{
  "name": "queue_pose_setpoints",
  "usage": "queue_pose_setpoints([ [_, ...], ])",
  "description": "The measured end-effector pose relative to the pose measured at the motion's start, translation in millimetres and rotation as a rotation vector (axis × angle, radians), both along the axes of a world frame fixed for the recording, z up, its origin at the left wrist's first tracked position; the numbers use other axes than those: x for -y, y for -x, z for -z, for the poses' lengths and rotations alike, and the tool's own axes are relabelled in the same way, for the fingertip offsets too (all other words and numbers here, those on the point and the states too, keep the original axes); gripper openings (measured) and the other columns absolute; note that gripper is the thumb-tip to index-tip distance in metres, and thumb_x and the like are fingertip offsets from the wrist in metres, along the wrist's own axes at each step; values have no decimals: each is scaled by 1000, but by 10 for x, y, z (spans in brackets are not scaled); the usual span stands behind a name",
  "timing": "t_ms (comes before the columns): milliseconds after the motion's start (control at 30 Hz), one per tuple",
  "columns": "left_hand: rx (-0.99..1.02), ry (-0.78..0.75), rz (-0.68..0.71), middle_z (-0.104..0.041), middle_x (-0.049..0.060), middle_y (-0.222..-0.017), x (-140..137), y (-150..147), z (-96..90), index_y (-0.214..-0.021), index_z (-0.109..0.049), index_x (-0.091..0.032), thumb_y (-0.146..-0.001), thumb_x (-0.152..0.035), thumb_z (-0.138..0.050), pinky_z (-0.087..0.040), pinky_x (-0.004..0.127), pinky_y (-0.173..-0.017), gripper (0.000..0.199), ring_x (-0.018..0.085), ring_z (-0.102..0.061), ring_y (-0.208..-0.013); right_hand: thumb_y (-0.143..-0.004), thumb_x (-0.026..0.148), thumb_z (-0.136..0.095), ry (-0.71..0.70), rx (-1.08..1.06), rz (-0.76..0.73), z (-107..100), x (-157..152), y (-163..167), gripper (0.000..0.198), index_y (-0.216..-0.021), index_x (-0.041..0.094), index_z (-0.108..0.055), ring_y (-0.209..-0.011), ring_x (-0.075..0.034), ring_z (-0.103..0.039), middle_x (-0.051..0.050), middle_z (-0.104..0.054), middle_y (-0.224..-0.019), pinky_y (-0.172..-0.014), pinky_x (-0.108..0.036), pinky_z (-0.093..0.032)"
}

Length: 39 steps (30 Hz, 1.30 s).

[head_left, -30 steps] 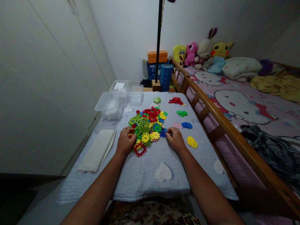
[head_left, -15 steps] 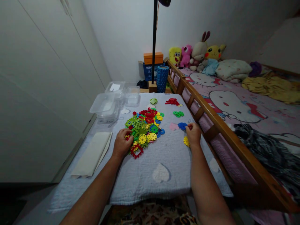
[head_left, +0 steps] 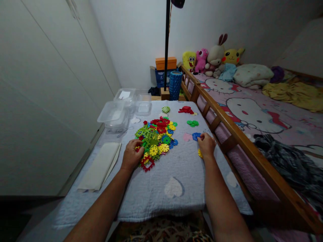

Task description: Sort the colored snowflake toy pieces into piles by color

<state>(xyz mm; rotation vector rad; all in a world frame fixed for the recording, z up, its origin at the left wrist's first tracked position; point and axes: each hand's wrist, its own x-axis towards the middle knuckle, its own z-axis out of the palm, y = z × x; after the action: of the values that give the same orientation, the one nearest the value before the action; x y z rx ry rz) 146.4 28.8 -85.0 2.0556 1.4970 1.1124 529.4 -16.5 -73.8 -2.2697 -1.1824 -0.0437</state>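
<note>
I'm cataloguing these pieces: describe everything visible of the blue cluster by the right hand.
The blue cluster is a flat, overlapping group of notched, plastic-looking discs. It lies on the pale cloth between green pieces and yellow pieces. The right hand meets its right edge, hiding part; whether it grips a piece is unclear.

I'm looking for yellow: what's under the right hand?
A yellow bit peeks out beside the right hand, blue pieces at its fingertips. What it covers can't be seen.
</note>
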Motion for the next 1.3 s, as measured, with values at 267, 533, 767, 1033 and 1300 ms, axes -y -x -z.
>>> queue_pose_setpoints([
  [267, 13, -3, -2, -66, 8, -108, -5, -3, 2, -92, -64, -22, -81, -31, -58, -48, 43, -103, 16, 26, -62, -108, -89, 22, -55, -13, 105, -78, -67, 43, 83, 21, -98, 20, -74, -100, -28, -52, -12, -70, -104, -85, -37, -33],
  [533, 19, -5, -10, -66, 8, -108, 10, -11, -19, -92, -64, -22, -81, -30, -58, -48, 43, -102, 16, 26, -62, -107, -92, 22, -57, -27, 63, -540, -17, -8, 712, 21, -104, 20, -73, -107, -26, -53, -9, -70, -108, -94, -37, -35],
  [767, 17, 6, -3, -66, 8, -108, 26, -21, -45, -92, -64, -22, -81, -30, -57, -48, 43, -102, 15, 25, -62, -107, -91, 35, -65, 132, 160, -567, -40, -20, 1038, 29, -117, 21, -68, -112, -28, -50, -11, -63, -122, -94, -38, -37],
  [1033, 23, 9, 5, -66, 9, -108, 22, -20, -42, -93, -65, -22, -81, -30, -57, -48, 44, -102, 16, 26, -62, -107, -93, 30, -62, 100, 122, -572, 0, 4, 987, 20, -109, 20, -69, -108, -25, -52, -10, -66, -112, -93, -36, -38],
  [1300, 19, 22, -15, -66, 8, -109, 22, -22, -45, -93, -64, -23, -80, -30, -57, -48, 43, -103, 16, 25, -62, -108, -95, 23, -49, -84, 32, -544, -30, -2, 683, 24, -96, 19, -73, -105, -25, -59, -12, -72, -104, -96, -37, -40],
])
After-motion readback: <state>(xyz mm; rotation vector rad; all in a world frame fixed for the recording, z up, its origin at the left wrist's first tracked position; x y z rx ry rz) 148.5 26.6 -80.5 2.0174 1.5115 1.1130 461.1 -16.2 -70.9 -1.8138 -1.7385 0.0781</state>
